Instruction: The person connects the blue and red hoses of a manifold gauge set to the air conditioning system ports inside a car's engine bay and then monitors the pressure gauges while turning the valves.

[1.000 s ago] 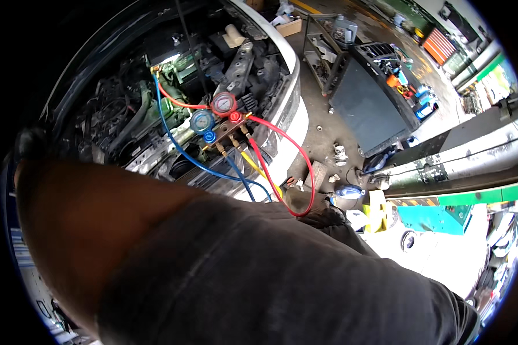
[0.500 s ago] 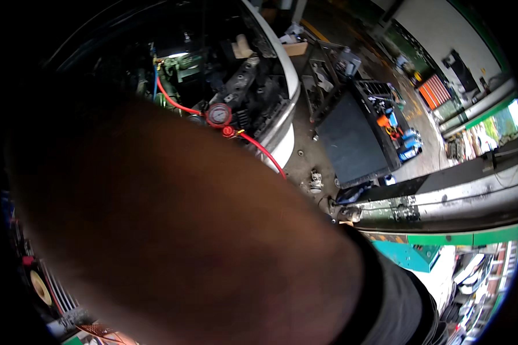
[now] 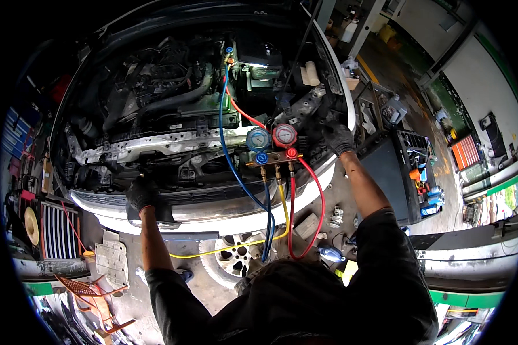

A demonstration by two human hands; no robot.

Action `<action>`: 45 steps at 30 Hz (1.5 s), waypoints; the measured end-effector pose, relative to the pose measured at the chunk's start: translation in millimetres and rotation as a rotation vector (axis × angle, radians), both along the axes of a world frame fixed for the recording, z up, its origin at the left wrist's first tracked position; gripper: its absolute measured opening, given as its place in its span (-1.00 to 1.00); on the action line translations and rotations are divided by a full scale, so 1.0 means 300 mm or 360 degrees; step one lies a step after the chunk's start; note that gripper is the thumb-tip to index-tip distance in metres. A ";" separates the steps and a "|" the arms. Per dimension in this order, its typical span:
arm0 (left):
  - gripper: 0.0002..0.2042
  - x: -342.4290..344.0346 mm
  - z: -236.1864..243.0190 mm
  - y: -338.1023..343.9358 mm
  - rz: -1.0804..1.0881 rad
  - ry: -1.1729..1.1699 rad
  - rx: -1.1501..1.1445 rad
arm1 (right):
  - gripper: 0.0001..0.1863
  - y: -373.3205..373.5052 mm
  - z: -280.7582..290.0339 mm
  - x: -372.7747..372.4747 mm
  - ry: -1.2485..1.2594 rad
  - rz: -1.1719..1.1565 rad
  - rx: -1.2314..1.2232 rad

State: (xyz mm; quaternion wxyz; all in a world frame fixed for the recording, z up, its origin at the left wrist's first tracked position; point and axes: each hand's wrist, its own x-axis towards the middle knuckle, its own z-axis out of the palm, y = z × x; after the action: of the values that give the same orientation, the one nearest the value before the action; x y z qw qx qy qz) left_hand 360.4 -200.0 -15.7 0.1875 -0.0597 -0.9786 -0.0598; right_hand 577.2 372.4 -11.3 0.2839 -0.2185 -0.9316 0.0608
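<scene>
My left hand, in a black glove, is at the car's front edge, by the dark grille. Its fingers look closed, and a small bright tip pokes up above them; what it belongs to is unclear. My right hand, also black-gloved, is at the right front corner of the engine bay, its fingers apart and partly lost against the dark parts. Between the hands hangs a manifold gauge set with a blue gauge and a red gauge. Blue, red and yellow hoses run from it.
The engine bay lies open under the raised hood. A wheel is on the floor below the bumper. A black tool cart stands at right, and an orange chair frame at lower left.
A blurred bare forearm that covered most of the view has come away. Both gloved hands now show wide apart at the car's front, and the view has shifted so the whole bay shows.
</scene>
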 end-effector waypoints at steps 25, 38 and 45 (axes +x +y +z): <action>-0.61 -0.017 -0.010 0.012 0.0069 0.0008 -0.0113 | -0.66 0.060 -0.130 -0.050 -0.0338 -0.0167 -0.0138; -0.59 -0.056 -0.074 -0.043 -0.0010 0.0046 -0.0257 | -0.68 0.021 -0.084 -0.059 -0.0489 -0.0205 -0.0103; -0.58 -0.031 -0.025 0.008 0.0122 -0.0042 -0.0143 | -0.67 0.049 -0.118 -0.046 -0.0331 -0.0131 -0.0008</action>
State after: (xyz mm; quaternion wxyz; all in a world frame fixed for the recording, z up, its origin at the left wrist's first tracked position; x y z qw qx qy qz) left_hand 351.2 -197.7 -23.4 0.1740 -0.0297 -0.9843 -0.0093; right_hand 563.4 387.0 -46.6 0.1873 -0.2625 -0.9462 0.0285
